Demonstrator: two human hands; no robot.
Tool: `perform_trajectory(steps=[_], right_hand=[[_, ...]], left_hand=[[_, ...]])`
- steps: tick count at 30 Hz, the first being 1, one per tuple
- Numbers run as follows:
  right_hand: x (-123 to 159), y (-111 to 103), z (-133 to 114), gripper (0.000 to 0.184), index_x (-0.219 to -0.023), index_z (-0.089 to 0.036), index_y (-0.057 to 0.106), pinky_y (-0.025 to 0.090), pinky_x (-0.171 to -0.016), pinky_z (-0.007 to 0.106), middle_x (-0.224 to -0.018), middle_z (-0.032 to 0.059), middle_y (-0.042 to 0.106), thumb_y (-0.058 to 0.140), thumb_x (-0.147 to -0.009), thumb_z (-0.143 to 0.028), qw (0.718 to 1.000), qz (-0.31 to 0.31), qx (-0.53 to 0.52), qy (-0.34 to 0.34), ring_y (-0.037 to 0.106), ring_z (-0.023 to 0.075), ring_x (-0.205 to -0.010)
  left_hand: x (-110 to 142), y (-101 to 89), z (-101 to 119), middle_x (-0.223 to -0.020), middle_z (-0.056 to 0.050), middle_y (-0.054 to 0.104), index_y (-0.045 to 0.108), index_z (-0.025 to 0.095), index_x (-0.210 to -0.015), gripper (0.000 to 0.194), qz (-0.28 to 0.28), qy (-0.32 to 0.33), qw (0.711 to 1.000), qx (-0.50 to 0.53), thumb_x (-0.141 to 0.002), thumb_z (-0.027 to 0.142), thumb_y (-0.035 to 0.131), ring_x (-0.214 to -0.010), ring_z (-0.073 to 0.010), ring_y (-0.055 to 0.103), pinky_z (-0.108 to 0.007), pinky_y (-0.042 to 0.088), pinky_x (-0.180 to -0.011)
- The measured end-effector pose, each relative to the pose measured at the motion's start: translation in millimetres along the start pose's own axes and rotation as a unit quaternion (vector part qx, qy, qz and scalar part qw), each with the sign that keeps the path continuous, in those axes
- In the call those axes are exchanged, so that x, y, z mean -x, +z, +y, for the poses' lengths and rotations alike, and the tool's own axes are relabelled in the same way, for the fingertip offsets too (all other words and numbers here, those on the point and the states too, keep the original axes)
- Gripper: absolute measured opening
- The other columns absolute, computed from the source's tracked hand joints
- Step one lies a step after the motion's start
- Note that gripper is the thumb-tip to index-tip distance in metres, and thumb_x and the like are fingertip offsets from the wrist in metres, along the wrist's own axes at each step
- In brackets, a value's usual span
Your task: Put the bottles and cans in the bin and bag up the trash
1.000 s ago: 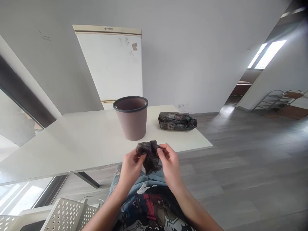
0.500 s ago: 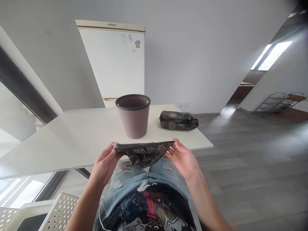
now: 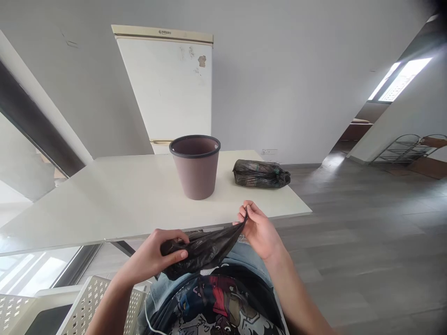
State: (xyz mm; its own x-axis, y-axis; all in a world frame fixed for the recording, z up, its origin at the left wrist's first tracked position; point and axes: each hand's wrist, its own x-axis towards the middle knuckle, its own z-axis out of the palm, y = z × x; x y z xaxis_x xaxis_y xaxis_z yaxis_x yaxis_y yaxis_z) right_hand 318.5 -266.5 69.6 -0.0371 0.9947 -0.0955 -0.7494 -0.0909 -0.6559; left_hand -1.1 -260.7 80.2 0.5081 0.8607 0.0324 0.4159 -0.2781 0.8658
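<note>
A thin black plastic bag (image 3: 204,249) stretches between both of my hands just below the table's front edge, over my lap. My left hand (image 3: 155,253) is wrapped round the bag's lower left end. My right hand (image 3: 256,228) pinches the bag's upper right corner, held higher than the left. Beyond them on the white table (image 3: 115,200) stands a mauve waste bin (image 3: 194,166) with a dark rim, upright and with nothing showing inside. To its right lies a dark roll of bags (image 3: 261,174), wrapped in plastic.
A white fridge (image 3: 167,83) stands against the wall behind the table. A perforated white chair (image 3: 84,307) sits at the lower left. A wire rack (image 3: 401,146) stands at the far right on the grey wood floor. A window runs along the left.
The crumpled bag was pulled out wide between both hands. Now my left hand has dropped and closed round one end, while my right hand keeps the other corner higher, so the bag slants.
</note>
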Motion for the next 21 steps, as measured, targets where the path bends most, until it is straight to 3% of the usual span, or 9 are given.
perform_trajectory(steps=[3, 7, 11, 13, 15, 17, 18, 21], right_hand=[[-1.8, -3.6, 0.8, 0.020, -0.091, -0.023, 0.065, 0.048, -0.068, 0.026, -0.086, -0.0016, 0.050, 0.083, -0.086, -0.029, 0.998, 0.034, 0.016, -0.045, 0.048, 0.0129, -0.076], [0.8, -9.0, 0.9, 0.023, -0.090, -0.023, 0.064, 0.041, -0.062, 0.023, -0.085, -0.0020, 0.050, 0.084, -0.085, -0.035, 0.994, 0.061, 0.064, -0.070, 0.044, 0.0113, -0.069], [11.3, -12.5, -9.3, 0.027, -0.088, -0.023, 0.065, 0.031, -0.057, 0.024, -0.079, -0.0023, 0.047, 0.074, -0.093, -0.047, 0.978, -0.007, 0.202, -0.056, 0.036, 0.0110, -0.063], [16.4, -13.7, -14.0, 0.027, -0.097, -0.024, 0.071, 0.033, -0.060, 0.025, -0.083, -0.0012, 0.052, 0.077, -0.090, -0.049, 0.945, -0.068, 0.313, -0.056, 0.039, 0.0122, -0.066], [19.1, -14.5, -13.1, 0.029, -0.103, -0.025, 0.076, 0.036, -0.064, 0.027, -0.084, -0.0004, 0.058, 0.086, -0.080, -0.042, 0.887, -0.126, 0.440, -0.058, 0.045, 0.0141, -0.069], [18.8, -15.2, -5.7, 0.019, -0.097, -0.026, 0.081, 0.040, -0.068, 0.029, -0.082, 0.0008, 0.064, 0.083, -0.079, -0.029, 0.837, -0.154, 0.520, -0.066, 0.052, 0.0175, -0.071], [17.7, -15.8, -0.6, 0.012, -0.092, -0.026, 0.082, 0.042, -0.069, 0.031, -0.081, 0.0016, 0.067, 0.076, -0.082, -0.023, 0.829, -0.147, 0.533, -0.081, 0.055, 0.0195, -0.073], [13.6, -19.9, 11.1, 0.034, -0.088, -0.027, 0.082, 0.045, -0.078, 0.034, -0.086, 0.0032, 0.073, 0.055, -0.077, -0.008, 0.836, -0.040, 0.512, -0.193, 0.061, 0.0237, -0.082]], left_hand=[[0.1, -0.7, 0.6, -0.098, -0.005, 0.078, 0.082, 0.026, -0.102, 0.020, 0.025, -0.002, 0.993, -0.117, -0.086, 0.026, 0.069, -0.089, -0.0229, 0.071, -0.032, 0.053, -0.083], [0.2, -4.2, 1.7, -0.086, -0.002, 0.076, 0.080, 0.025, -0.093, 0.034, 0.132, 0.022, 0.978, -0.163, -0.081, 0.014, 0.050, -0.081, -0.0189, 0.071, -0.027, 0.053, -0.074], [2.4, -11.8, 5.7, -0.084, 0.000, 0.078, 0.079, 0.024, -0.089, 0.036, 0.189, 0.009, 0.965, -0.182, -0.073, 0.013, 0.048, -0.077, -0.0188, 0.070, -0.026, 0.053, -0.072], [3.3, -13.6, 7.8, -0.078, 0.001, 0.077, 0.080, 0.023, -0.087, 0.034, 0.212, -0.008, 0.963, -0.168, -0.072, 0.016, 0.051, -0.071, -0.0194, 0.069, -0.026, 0.052, -0.068], [4.2, -13.7, 10.1, -0.074, 0.001, 0.076, 0.080, 0.023, -0.085, 0.030, 0.257, -0.012, 0.955, -0.144, -0.071, 0.019, 0.054, -0.067, -0.0203, 0.068, -0.026, 0.051, -0.064], [5.7, -12.8, 13.1, -0.073, 0.000, 0.075, 0.079, 0.022, -0.080, 0.025, 0.297, -0.005, 0.948, -0.116, -0.069, 0.019, 0.056, -0.067, -0.0212, 0.067, -0.026, 0.050, -0.064], [6.7, -12.2, 15.0, -0.071, 0.000, 0.074, 0.079, 0.022, -0.077, 0.023, 0.305, -0.001, 0.947, -0.098, -0.068, 0.019, 0.057, -0.066, -0.0213, 0.066, -0.026, 0.050, -0.062], [9.4, -10.5, 22.1, -0.064, -0.001, 0.069, 0.077, 0.020, -0.070, 0.016, 0.267, 0.000, 0.963, -0.046, -0.070, 0.018, 0.061, -0.061, -0.0198, 0.061, -0.025, 0.045, -0.054]])
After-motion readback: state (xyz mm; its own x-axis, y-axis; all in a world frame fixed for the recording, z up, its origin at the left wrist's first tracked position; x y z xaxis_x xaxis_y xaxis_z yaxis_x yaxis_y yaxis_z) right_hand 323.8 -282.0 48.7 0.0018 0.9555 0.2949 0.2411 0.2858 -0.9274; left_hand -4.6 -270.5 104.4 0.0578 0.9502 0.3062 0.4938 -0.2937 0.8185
